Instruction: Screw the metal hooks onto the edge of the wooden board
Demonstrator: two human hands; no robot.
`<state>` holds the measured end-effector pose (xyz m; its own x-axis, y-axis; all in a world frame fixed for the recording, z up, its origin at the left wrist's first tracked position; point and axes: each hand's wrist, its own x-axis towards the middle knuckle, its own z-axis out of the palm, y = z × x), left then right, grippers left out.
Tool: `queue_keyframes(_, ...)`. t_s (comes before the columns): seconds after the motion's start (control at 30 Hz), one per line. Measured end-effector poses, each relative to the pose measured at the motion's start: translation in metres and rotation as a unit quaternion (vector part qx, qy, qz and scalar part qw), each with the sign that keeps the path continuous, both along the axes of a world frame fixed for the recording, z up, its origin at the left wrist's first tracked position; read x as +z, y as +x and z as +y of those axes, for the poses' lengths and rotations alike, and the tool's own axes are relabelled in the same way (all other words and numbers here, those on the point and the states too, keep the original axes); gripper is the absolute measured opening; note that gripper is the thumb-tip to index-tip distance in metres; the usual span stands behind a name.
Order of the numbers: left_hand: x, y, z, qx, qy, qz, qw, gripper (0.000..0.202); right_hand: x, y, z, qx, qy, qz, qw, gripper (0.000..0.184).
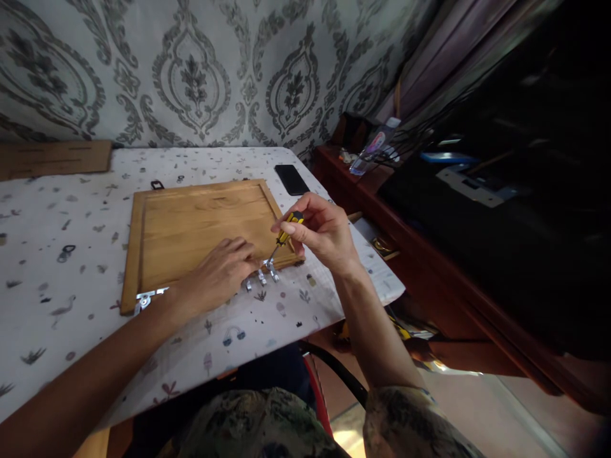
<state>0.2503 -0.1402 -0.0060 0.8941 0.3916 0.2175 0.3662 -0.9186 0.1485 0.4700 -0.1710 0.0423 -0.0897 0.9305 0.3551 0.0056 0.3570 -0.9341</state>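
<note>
A wooden cabinet door panel (191,222) lies flat on the table's patterned cloth (57,267). My left hand (219,273) rests palm down on the panel's near edge, fingers stretched beside a metal hinge (262,275) at the near right corner. My right hand (319,232) pinches a small yellow-and-black screwdriver (285,235), its tip down on that hinge. A second hinge (146,298) sits at the panel's near left corner.
A black phone (291,179) lies at the table's far right corner. A brown board (52,158) leans along the wall at far left. A dark red wooden desk (429,254) with clutter and a plastic bottle (375,146) stands to the right.
</note>
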Motion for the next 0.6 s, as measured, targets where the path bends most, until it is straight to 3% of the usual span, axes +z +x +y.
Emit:
queue_keyframes(0.2,0.001,0.001,0.0,0.008,-0.007,0.004,1.0,0.033,0.001,0.007,-0.001,0.04,-0.021,-0.012,0.999,0.047)
queue_keyframes(0.37,0.0,0.001,0.0,0.005,-0.012,0.013,1.0,0.032,-0.002,0.002,0.001,0.017,-0.015,0.002,1.0,0.039)
queue_keyframes(0.6,-0.002,0.0,0.001,0.003,-0.009,0.004,1.0,0.032,-0.003,-0.004,0.002,0.003,-0.004,0.001,1.0,0.045)
